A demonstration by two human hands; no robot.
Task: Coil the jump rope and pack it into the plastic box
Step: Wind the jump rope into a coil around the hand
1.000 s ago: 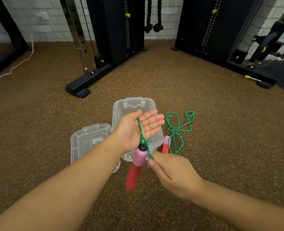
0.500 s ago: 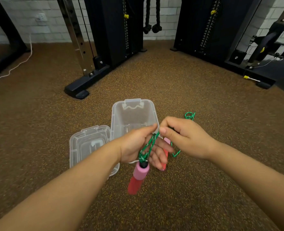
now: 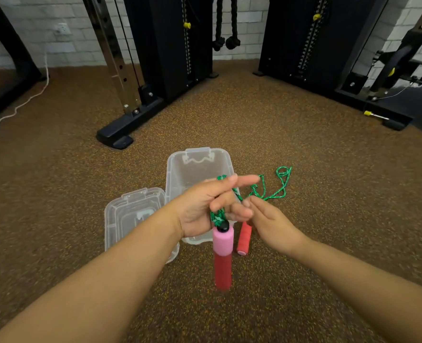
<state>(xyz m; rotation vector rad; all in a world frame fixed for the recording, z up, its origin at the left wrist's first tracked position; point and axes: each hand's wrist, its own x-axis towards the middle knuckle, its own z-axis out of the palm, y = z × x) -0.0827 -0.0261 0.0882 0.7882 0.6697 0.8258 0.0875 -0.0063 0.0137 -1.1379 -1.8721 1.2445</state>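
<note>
A green jump rope (image 3: pixel 280 184) has two pink-and-red foam handles. One handle (image 3: pixel 222 258) hangs below my left hand (image 3: pixel 205 206), which has rope loops wound around its fingers. The other handle (image 3: pixel 244 237) lies on the floor beside the box. My right hand (image 3: pixel 271 224) is just right of the left, fingers pinching the rope near the left fingertips. The loose rest of the rope trails on the floor to the right. The clear plastic box (image 3: pixel 197 164) stands open on the floor, partly hidden behind my left hand.
The box's clear lid (image 3: pixel 130 214) lies on the floor left of the box. Black gym machines (image 3: pixel 170 45) and a steel frame foot (image 3: pixel 115 137) stand beyond. A white cable (image 3: pixel 19 105) runs along the far left. Brown speckled floor lies all around.
My right hand dropped from above the left fingers to their right and lower, drawing rope around the left hand. Less loose rope lies on the floor.
</note>
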